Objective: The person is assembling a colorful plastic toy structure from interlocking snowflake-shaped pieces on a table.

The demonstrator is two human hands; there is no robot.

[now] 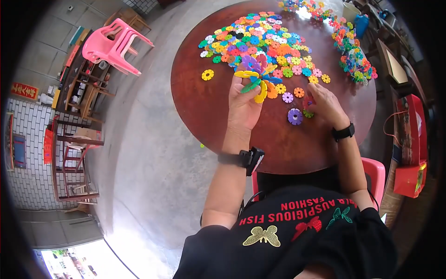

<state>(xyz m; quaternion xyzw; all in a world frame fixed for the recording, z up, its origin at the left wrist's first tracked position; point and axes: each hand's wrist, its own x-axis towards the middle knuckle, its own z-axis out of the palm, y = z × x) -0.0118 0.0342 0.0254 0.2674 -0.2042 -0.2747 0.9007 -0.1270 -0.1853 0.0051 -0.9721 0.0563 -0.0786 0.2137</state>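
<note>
My left hand (pixel 246 102) is closed around the base of a ball-like cluster of interlocked plastic flower discs (pixel 261 74) in yellow, purple, orange, green and blue, raised above the round table. To its right, my right hand (pixel 326 106) is curled over the tabletop. A red flower disc (pixel 307 101), slightly blurred, shows at its thumb and fingertips and appears held there. Below these fingertips lies a green disc (pixel 307 113), partly covered. A larger purple disc (pixel 295 116) and a lilac disc (pixel 287 97) lie between my hands.
Loose discs (pixel 251 39) in many colours spread across the dark red-brown table (pixel 200 107). Joined discs form a long chain (pixel 349 51) along the far right rim. Stacked pink chairs (pixel 114 44) stand to the left; a red box (pixel 411 135) is at the right.
</note>
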